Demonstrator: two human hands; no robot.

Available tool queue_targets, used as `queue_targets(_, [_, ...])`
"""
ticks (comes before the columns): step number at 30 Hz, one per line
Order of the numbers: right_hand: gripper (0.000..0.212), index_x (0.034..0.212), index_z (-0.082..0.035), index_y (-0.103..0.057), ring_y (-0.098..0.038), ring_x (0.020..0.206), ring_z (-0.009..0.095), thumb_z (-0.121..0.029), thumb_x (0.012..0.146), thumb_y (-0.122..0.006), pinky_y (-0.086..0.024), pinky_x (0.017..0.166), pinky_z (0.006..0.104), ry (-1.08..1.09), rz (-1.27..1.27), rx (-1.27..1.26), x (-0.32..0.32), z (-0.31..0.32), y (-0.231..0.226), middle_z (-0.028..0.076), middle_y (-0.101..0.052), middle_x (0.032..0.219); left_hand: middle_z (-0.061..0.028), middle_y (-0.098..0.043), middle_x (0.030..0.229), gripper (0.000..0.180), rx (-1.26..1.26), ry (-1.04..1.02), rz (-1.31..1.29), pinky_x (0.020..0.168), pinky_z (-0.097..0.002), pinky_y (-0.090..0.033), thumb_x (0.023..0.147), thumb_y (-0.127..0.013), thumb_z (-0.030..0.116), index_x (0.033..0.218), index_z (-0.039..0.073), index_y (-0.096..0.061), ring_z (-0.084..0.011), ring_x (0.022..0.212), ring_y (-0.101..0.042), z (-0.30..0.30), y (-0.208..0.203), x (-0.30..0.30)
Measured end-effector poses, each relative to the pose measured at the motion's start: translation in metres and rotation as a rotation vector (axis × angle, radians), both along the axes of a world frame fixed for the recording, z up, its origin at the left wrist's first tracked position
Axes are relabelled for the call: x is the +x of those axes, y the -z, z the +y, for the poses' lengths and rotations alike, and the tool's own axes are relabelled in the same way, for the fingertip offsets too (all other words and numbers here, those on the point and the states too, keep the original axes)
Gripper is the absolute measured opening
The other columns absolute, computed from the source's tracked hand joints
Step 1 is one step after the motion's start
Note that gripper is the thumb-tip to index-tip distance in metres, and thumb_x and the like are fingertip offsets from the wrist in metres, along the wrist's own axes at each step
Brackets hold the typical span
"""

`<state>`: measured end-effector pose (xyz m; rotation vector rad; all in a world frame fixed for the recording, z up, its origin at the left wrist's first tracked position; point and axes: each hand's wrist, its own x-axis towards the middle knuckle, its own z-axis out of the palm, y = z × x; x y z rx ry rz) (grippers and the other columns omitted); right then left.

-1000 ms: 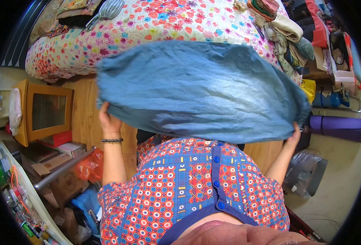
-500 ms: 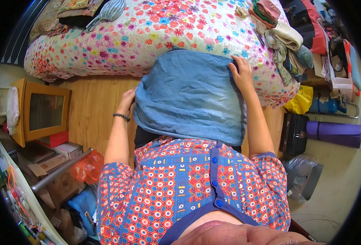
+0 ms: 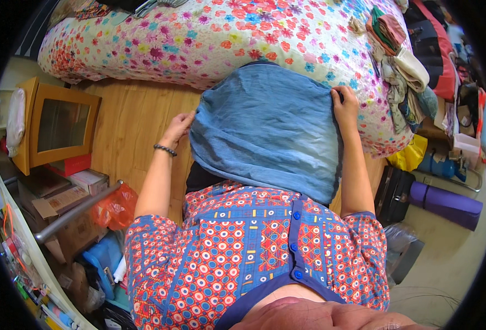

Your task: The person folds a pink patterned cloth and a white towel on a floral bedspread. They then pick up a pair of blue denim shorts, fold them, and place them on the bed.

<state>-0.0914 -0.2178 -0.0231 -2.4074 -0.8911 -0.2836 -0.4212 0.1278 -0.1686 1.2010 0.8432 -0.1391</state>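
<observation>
A faded blue, denim-like cloth (image 3: pixel 265 121) lies spread over my lap, its far edge against the bed. Creases run across it, and a paler patch shows at its right side. I cannot tell what kind of garment or cover it is. My left hand (image 3: pixel 178 130), with a dark bead bracelet (image 3: pixel 165 149) on the wrist, pinches the cloth's left edge between thumb and fingers. At the far right corner my right hand (image 3: pixel 346 104) is closed on the cloth's edge, thumb against bent fingers.
Ahead stands a bed with a flowered cover (image 3: pixel 199 49). Folded clothes (image 3: pixel 405 66) are heaped on its right side. On the left are a wooden cabinet (image 3: pixel 61 129), cardboard boxes (image 3: pixel 61 203) and a metal rail (image 3: pixel 78 214). A black case (image 3: pixel 395 192) and purple mat (image 3: pixel 446 204) stand right.
Both hands have gone from resting at the cloth's sides to pinching its edges. The right fingers have curled in at the corner. The whole view has shifted and tilted slightly.
</observation>
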Motion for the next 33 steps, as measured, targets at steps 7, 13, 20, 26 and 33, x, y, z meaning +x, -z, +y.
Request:
queue_targets(7, [0.015,0.081,-0.004,-0.057,-0.057,0.072,0.031,-0.014,0.081,-0.067,-0.043,0.069,0.0406,-0.009,-0.065,0.025,0.009,-0.007,0.006,0.012,-0.059,0.077,0.0002,-0.062,0.079,0.012,0.342,-0.311,-0.313,0.063,-0.0200,-0.043,0.087,-0.065,0.013,0.091,0.001,-0.064,-0.0062,0.069,-0.055,0.005,-0.015,0.016])
queue_targets(13, [0.017,0.079,-0.003,-0.053,-0.055,0.069,0.033,-0.014,0.081,-0.066,-0.042,0.066,0.0421,0.042,-0.057,0.000,0.011,-0.006,0.009,0.013,-0.058,0.076,-0.0026,-0.066,0.091,0.026,-0.159,-0.162,-0.274,0.072,-0.0258,-0.050,0.091,-0.061,0.024,0.102,0.001,-0.063,-0.0106,0.078,-0.061,0.001,-0.064,0.013])
queue_targets(20, [0.016,0.081,-0.004,-0.053,-0.056,0.077,0.035,-0.016,0.083,-0.064,-0.040,0.077,0.0437,0.003,-0.117,-0.137,0.014,0.004,0.010,0.014,-0.059,0.078,0.0007,-0.064,0.103,0.025,0.425,0.139,-0.115,0.082,-0.0235,-0.046,0.095,-0.055,0.018,0.108,-0.002,-0.063,-0.0065,0.092,-0.057,0.048,0.045,-0.026])
queue_targets(26, [0.015,0.082,-0.005,-0.054,-0.057,0.079,0.033,-0.016,0.085,-0.061,-0.040,0.080,0.0439,0.133,-0.141,-0.111,0.015,0.008,0.002,0.013,-0.060,0.079,-0.0034,-0.063,0.109,0.035,0.125,-0.223,-0.409,0.086,-0.0259,-0.046,0.097,-0.050,0.027,0.116,-0.001,-0.060,-0.0108,0.095,-0.059,0.002,0.054,-0.009])
queue_targets(33, [0.016,0.083,-0.006,-0.063,-0.059,0.077,0.031,-0.021,0.081,-0.067,-0.042,0.080,0.0402,-0.254,0.013,0.068,-0.008,0.043,-0.010,0.012,-0.062,0.079,-0.0079,-0.064,0.111,0.053,-0.264,-0.044,-0.373,0.091,-0.0302,-0.047,0.090,-0.058,0.044,0.118,-0.001,-0.057,-0.0161,0.103,-0.059,0.033,-0.019,0.004])
